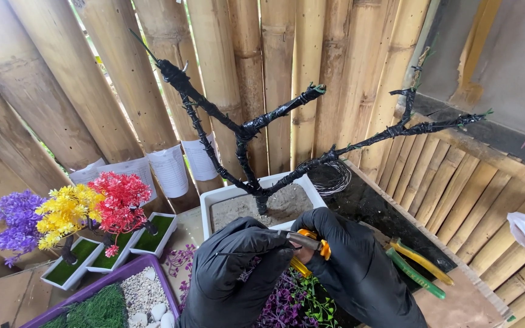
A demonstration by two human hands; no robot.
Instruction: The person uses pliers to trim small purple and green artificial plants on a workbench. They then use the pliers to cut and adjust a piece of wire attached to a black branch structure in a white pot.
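Both hands, in black gloves, meet low at the near edge of the bench: the left hand (pixel 229 267) and the right hand (pixel 341 249) are closed together on a pair of orange-handled pliers (pixel 308 246), the right wrapped around the orange grips, the left curled by the metal nose. Whether anything is pinched in the tool's tip cannot be told; the gloves hide it.

Just beyond the hands stands a white rectangular pot (pixel 223 200) filled with grey cement, and from it rises a bare tree frame (pixel 250 130) of wire wound in black tape, its branches spreading left, up and far to the right. The step in hand looks like tool work between wrapping the frame and dressing it: the branches carry no leaves, while purple and green plastic foliage (pixel 287 304) lies directly under the hands. The next move would seem to call for a steady grip on the pliers and a short reach upward, since the trunk base sits just above the knuckles.

A coil of dark wire (pixel 332 176) lies behind the pot toward the far right. Green-and-yellow cutters (pixel 417 267) rest just right of the right hand. Toward the left edge stand three finished small trees, purple (pixel 13 222), yellow (pixel 68 209) and red (pixel 120 200), in small white pots, with a purple tray (pixel 165 282) of pebbles and fake grass near the front.
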